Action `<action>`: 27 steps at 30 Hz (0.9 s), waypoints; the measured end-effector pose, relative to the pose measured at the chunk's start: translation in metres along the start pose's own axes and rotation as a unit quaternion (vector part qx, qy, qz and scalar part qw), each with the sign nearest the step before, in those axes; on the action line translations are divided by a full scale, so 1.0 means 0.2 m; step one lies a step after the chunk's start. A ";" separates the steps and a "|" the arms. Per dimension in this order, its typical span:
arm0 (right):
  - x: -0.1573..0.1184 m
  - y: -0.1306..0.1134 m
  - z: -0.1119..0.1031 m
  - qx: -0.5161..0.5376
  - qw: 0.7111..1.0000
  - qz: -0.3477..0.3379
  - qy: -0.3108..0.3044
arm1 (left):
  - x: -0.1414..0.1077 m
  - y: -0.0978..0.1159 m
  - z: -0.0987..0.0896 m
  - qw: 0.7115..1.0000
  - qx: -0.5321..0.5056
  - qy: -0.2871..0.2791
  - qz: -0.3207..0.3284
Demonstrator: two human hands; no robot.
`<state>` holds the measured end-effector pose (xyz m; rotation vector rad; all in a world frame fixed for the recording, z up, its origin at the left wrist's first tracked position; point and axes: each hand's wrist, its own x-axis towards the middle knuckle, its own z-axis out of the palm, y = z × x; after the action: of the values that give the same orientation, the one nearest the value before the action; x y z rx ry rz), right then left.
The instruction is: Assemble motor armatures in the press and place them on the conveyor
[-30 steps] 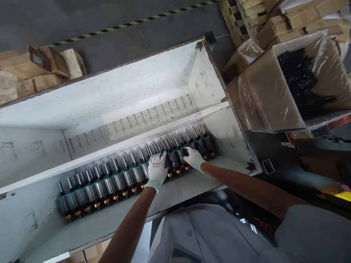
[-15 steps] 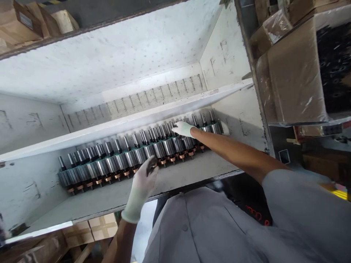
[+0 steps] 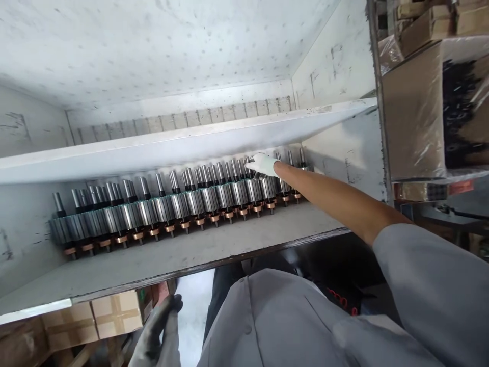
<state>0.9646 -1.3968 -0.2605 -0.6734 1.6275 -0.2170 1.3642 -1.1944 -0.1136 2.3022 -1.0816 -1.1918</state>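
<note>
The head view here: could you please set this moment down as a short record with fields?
Right hand: gloved, resting on steel shafts of the rotors
Left hand: gloved, low beside the torso, nothing visibly held
Things: row of armature rotors with copper commutators, on a white metal shelf
Rest: plastic-lined carton of black parts; cardboard cartons

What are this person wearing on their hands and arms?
The right hand wears a white glove. The left hand wears a glove with dark grey fingers, seemingly coated. A loose grey short sleeve ends above the bare forearm.
</note>
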 end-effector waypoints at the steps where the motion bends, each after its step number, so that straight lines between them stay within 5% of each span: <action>1: 0.01 0.00 0.00 -0.005 1.000 -0.001 0.001 | -0.01 -0.02 0.01 1.000 0.005 0.007 -0.012; 12: 0.09 0.06 0.01 -0.039 0.999 -0.025 0.015 | -0.11 0.02 0.10 0.992 0.057 -0.025 -0.111; 27: 0.06 0.05 -0.01 -0.058 0.998 -0.038 -0.001 | -0.06 -0.11 0.12 0.988 0.020 -0.075 -0.130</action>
<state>0.9588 -1.3969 -0.2757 -0.8233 1.6238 -0.1781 1.3511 -1.1697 -0.1328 2.4760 -0.8780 -1.4747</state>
